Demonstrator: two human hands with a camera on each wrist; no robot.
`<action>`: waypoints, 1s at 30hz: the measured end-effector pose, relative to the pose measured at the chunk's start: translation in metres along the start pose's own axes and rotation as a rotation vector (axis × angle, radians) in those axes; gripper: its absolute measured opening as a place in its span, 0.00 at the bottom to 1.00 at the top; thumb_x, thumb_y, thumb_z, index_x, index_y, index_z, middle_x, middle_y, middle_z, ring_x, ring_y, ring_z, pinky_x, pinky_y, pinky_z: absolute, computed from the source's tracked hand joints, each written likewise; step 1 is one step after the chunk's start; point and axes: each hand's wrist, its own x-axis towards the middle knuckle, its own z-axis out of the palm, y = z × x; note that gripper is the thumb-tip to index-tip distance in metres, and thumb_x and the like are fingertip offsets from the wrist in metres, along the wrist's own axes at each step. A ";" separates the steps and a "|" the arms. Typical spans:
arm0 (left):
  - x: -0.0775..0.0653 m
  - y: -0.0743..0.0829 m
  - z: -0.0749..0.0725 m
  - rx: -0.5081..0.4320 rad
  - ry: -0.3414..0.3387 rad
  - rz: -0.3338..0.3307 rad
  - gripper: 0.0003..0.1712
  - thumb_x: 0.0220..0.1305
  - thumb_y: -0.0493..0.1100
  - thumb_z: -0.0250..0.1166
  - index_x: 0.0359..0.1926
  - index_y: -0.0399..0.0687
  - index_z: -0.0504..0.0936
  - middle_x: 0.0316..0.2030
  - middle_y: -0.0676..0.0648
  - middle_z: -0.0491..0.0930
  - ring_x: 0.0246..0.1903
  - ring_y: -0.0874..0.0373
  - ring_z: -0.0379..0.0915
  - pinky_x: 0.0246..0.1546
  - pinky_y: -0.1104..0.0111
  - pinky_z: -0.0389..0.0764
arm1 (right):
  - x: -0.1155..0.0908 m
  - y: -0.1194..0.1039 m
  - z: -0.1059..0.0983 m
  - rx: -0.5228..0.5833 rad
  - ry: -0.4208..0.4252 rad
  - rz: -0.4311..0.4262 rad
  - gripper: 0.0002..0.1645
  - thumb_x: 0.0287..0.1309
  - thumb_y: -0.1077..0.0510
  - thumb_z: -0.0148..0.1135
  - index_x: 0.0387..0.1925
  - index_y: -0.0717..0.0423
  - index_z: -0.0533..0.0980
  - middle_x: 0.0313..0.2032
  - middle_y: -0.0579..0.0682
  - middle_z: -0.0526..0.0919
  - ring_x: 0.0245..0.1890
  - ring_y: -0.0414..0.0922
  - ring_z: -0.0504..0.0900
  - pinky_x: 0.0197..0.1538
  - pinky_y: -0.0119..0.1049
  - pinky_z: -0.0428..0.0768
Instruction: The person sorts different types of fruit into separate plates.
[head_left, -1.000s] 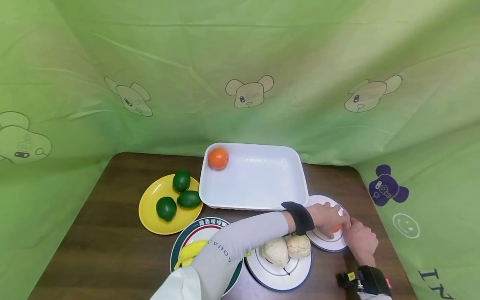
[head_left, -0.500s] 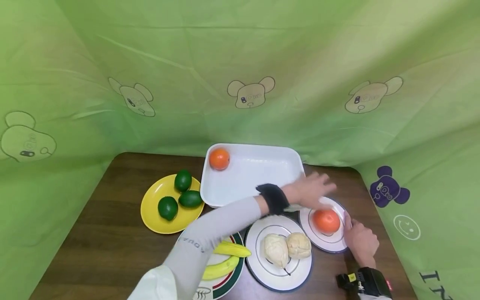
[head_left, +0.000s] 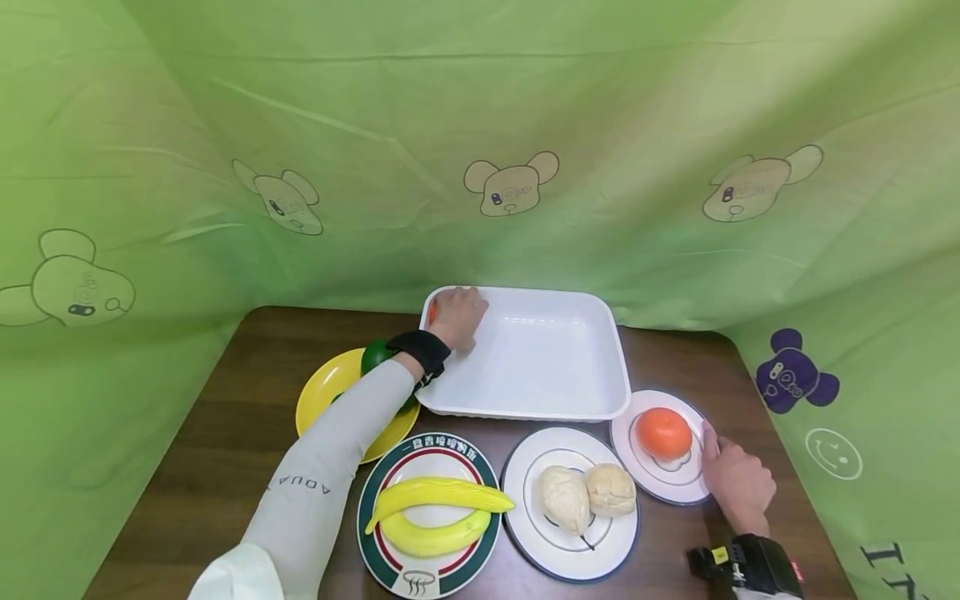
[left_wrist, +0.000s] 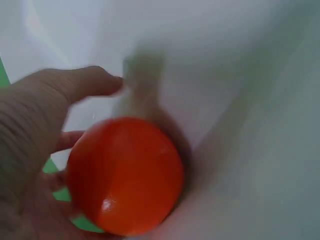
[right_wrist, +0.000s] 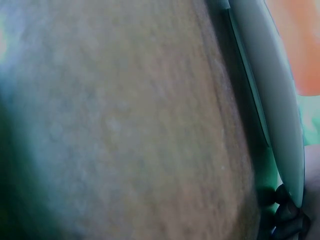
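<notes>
My left hand reaches into the far left corner of the white tray, beside an orange that it mostly covers from above. In the left wrist view the fingers lie along the far side of the orange, while the thumb is stretched out, apart from it. At the right, my right hand grips the rim of a small white plate with a second orange on it. The right wrist view shows that plate edge-on, with dark, unclear fingertips under its lower end.
A green-rimmed plate bears two bananas. Beside it, a blue-rimmed plate holds two pale, pear-like fruits. My left forearm passes over a yellow plate with dark green fruits. A green curtain hangs behind the table.
My left hand has left the orange on the right plate and crossed leftward to the orange in the tray. My right hand has stayed at the small plate's rim. The head view has shifted slightly.
</notes>
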 end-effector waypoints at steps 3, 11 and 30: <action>-0.006 -0.001 0.002 -0.025 -0.042 -0.013 0.35 0.63 0.51 0.68 0.69 0.50 0.69 0.61 0.37 0.70 0.56 0.40 0.71 0.43 0.47 0.81 | 0.001 0.000 0.001 -0.001 -0.001 0.005 0.63 0.68 0.21 0.17 0.68 0.73 0.64 0.48 0.79 0.77 0.35 0.67 0.78 0.37 0.52 0.72; -0.013 -0.001 -0.010 -0.186 -0.192 -0.013 0.30 0.57 0.45 0.71 0.60 0.46 0.73 0.51 0.39 0.74 0.43 0.46 0.71 0.34 0.55 0.79 | 0.002 -0.001 0.001 -0.007 -0.001 0.003 0.62 0.68 0.21 0.16 0.68 0.72 0.64 0.53 0.81 0.74 0.39 0.72 0.78 0.38 0.55 0.74; -0.017 0.140 -0.081 -0.355 -0.044 0.545 0.35 0.62 0.66 0.65 0.62 0.51 0.75 0.43 0.53 0.80 0.39 0.61 0.75 0.35 0.69 0.78 | 0.004 0.001 -0.001 0.005 -0.014 0.020 0.63 0.68 0.21 0.17 0.69 0.73 0.63 0.57 0.81 0.72 0.45 0.74 0.77 0.42 0.58 0.74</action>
